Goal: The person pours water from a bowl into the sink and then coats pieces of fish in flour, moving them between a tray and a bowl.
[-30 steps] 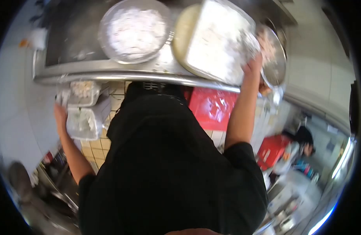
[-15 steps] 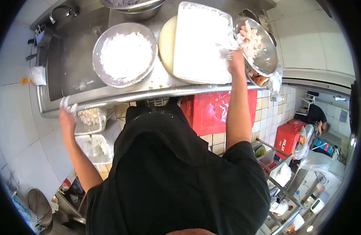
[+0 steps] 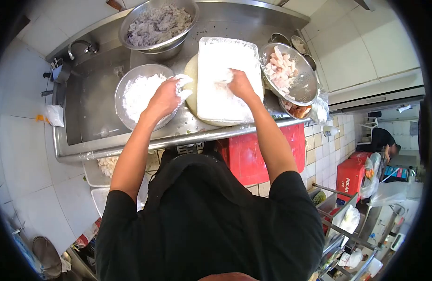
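My left hand [image 3: 168, 97], its fingertips white with flour, is above the right side of a steel bowl [image 3: 127, 107] of white floury pieces. Its fingers are apart with nothing between them. Over the white tray [image 3: 225, 105], which has a layer of flour in it, is my right hand [image 3: 239, 85]. Its fingers are bent down at the flour, and whatever they hold is hidden. The tray rests on a round pale board [image 3: 191, 89]. Right of the tray, a tilted steel bowl [image 3: 309, 84] holds pale raw meat strips.
A large bowl of greyish shreds [image 3: 159, 23] stands at the back. At left is a sink [image 3: 96, 100] with a faucet [image 3: 82, 47]. A red crate [image 3: 267, 157] and tubs [image 3: 99, 175] are below the counter edge. Another person [image 3: 383, 140] is at far right.
My left hand has risen from beyond the counter's left front edge to the flour bowl. My right hand has moved left from the meat bowl to the tray. The view has shifted.
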{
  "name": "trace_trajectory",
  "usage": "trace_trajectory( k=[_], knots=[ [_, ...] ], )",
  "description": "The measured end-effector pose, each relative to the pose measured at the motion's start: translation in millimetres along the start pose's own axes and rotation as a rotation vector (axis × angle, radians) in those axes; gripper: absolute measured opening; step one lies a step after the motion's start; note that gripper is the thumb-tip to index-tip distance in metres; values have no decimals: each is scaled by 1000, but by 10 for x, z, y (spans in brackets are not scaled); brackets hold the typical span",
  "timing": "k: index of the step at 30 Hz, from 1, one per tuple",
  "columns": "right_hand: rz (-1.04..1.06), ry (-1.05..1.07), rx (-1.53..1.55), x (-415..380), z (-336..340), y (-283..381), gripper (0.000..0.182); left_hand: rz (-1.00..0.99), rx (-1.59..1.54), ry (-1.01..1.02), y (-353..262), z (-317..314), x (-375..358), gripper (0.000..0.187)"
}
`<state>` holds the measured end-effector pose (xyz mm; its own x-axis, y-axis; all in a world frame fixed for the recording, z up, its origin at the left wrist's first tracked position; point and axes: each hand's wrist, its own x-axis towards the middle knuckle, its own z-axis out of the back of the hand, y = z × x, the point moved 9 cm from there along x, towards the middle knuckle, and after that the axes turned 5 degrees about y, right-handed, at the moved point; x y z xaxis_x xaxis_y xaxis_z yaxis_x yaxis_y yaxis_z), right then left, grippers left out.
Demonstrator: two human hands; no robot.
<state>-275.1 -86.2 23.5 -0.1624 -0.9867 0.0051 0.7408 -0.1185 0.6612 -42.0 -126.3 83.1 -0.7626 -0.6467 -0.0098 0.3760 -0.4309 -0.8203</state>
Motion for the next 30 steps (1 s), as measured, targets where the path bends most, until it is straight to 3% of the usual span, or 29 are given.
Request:
trace_trajectory(
  k=[2,3,6,7,11,15,19,22,23,26,29,30],
  knots=[
    [-249,-30,155,-113,294,-242,42,21,-110,35,-37,-128,159,39],
    [-88,-109,291,-144,420,-261,36,24,-31,10,-77,-164,259,36],
    [-304,-190,1095,-309,386,-557,27,31,105,-19,91,-508,693,28],
    [-297,-140,1138,-312,348,-646,23,35,240,48,40,-646,819,25],
    [-253,-224,1631,-401,233,-779,33,77,626,302,67,-1214,1064,20],
    [-348,-195,1814,-568,127,-592,33,116,598,325,58,-1225,1124,22],
    [-320,-132,1590,-442,-60,-980,30,212,262,134,284,-951,1302,23],
    [-336,-111,1599,-380,-87,-951,29,345,-679,-7,445,-890,1227,29],
    [-272,-141,1608,-326,-82,-876,28,444,-807,124,459,-972,1202,30],
    [-314,-91,1792,-240,-264,-661,27,316,-1168,92,670,-1190,1302,29],
    [-274,-188,1669,-137,-380,-689,27,247,-981,120,337,-1232,1233,30],
    [-258,-239,1620,-140,-372,-706,27,264,-761,70,263,-1137,1175,29]
  ],
)
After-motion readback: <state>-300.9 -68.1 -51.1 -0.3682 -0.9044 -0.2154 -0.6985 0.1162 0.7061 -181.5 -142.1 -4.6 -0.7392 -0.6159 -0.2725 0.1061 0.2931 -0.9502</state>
